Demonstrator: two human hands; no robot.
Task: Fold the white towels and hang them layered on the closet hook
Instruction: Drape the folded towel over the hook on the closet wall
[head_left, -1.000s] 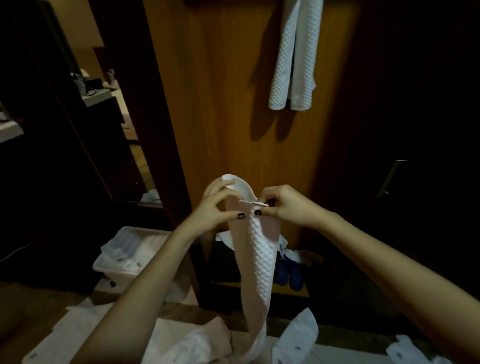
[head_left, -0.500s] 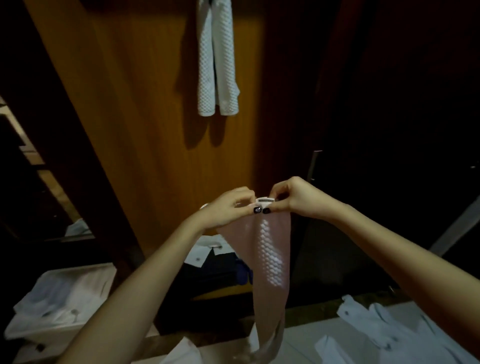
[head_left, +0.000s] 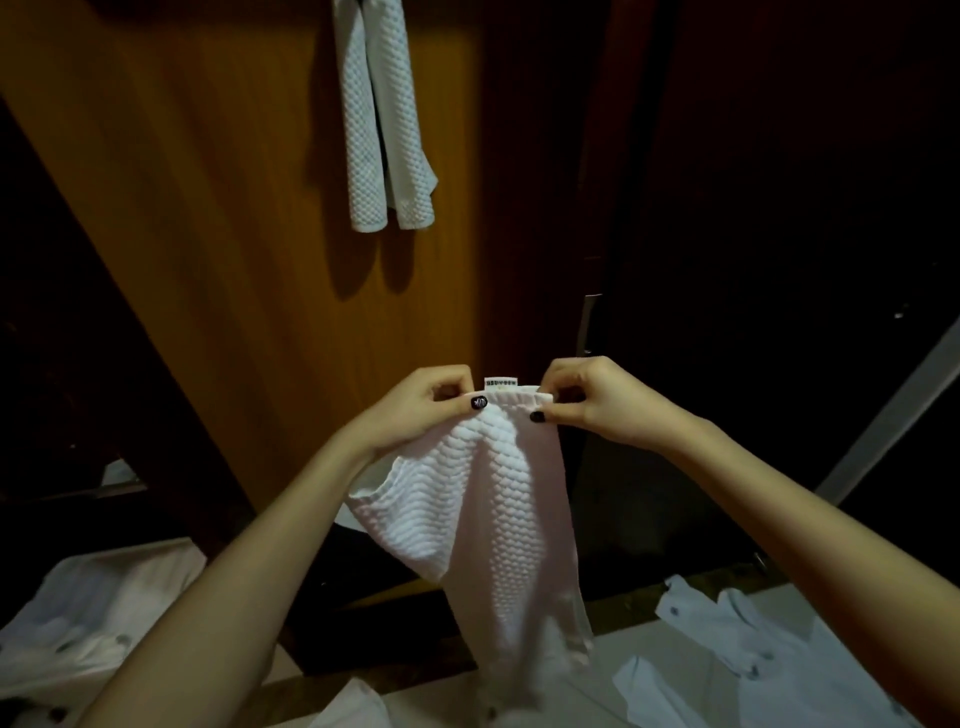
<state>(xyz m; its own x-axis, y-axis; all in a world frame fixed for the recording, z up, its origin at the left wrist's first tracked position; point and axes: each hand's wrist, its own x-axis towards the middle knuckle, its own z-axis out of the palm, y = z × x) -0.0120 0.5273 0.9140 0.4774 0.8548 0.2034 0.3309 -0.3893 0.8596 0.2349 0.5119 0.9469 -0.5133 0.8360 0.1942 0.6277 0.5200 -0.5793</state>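
While the left hand (head_left: 431, 410) and right hand (head_left: 597, 400) pinch its top hem, the white towel (head_left: 498, 509) hangs limp below them.
It looks soft, light and floppy, best taken at the hemmed corners; each hand curls thumb and fingers onto that edge, with another towel (head_left: 382, 119) hung above them.

White garments (head_left: 753, 654) on pale surface (head_left: 634, 638)
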